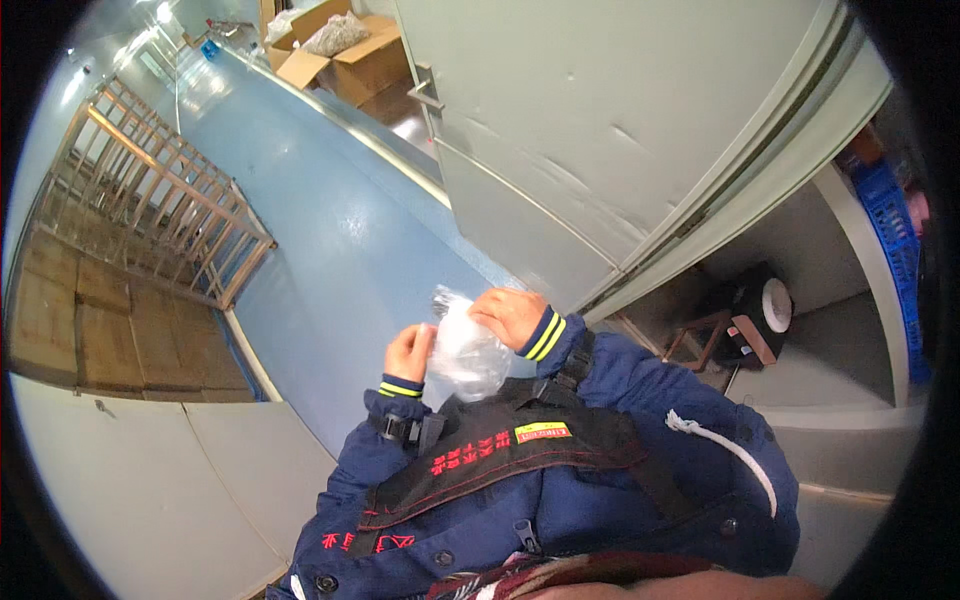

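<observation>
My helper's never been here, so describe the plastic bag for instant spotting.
Find the long blue floor. At its near end, just above the navy jacket, the plastic bag is between the left hand and right hand. Its crumpled, whitish, see-through shine sets it apart from the dark cloth.

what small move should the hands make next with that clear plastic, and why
Probably firm up the left hand's pinch on the clear plastic: the right hand has its upper right side, while the left hand is at the left edge, its grip hard to judge, and the crumpled plastic is held up in front of the body.
</observation>
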### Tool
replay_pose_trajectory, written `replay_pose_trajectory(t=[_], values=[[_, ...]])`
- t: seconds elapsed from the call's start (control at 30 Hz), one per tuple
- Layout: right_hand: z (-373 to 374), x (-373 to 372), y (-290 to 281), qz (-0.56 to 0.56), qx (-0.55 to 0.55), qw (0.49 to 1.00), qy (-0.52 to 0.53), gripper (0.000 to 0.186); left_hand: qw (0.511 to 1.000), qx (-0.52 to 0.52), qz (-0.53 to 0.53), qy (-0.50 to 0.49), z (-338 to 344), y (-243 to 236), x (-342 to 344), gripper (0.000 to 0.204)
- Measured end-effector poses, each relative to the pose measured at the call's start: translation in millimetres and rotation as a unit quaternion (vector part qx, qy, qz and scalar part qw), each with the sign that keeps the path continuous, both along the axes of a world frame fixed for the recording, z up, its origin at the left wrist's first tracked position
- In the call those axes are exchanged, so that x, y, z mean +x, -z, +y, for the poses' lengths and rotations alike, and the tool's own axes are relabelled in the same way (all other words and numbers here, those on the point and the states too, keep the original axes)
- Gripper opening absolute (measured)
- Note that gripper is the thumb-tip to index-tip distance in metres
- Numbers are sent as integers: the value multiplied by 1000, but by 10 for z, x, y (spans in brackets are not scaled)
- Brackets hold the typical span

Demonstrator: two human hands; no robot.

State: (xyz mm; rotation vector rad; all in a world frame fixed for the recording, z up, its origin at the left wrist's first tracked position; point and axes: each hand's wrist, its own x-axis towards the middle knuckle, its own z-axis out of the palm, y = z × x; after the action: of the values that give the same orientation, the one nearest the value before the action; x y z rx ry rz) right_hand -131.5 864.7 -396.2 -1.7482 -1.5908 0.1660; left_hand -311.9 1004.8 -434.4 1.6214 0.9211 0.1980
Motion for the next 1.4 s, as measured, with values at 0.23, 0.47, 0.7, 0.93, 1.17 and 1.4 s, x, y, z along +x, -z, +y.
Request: replay_pose_trajectory(t=[0.23, 0.47, 0.7, 0.93, 1.17, 1.4], values=[[-62, 31, -144, -3, 103, 993, -58, 9, 884, 367, -141, 253, -94, -102, 242, 65], [-283, 159, -231, 92, 160, 982, -49, 7, 939, -261, -191, 115, -394, 772, 522, 35], [-695, 562, -258, 253, 181, 946, 92, 34, 869, 331, -168, 327, -394, -121, 814, 24], [-1015, 502, 62, 246, 53, 967, 38, 67, 784, -532, -236, 217, -692, -153, 1336, 42], [-1405, 852, -285, 29, 87, 973, 213, 25, 820, 159, -314, 451, -684, -392, 1835, 46], [-1579, 781, -1037, 64, -33, 969, 235, 26, 803, 57, -350, 480, -634, -617, 2084, 71]])
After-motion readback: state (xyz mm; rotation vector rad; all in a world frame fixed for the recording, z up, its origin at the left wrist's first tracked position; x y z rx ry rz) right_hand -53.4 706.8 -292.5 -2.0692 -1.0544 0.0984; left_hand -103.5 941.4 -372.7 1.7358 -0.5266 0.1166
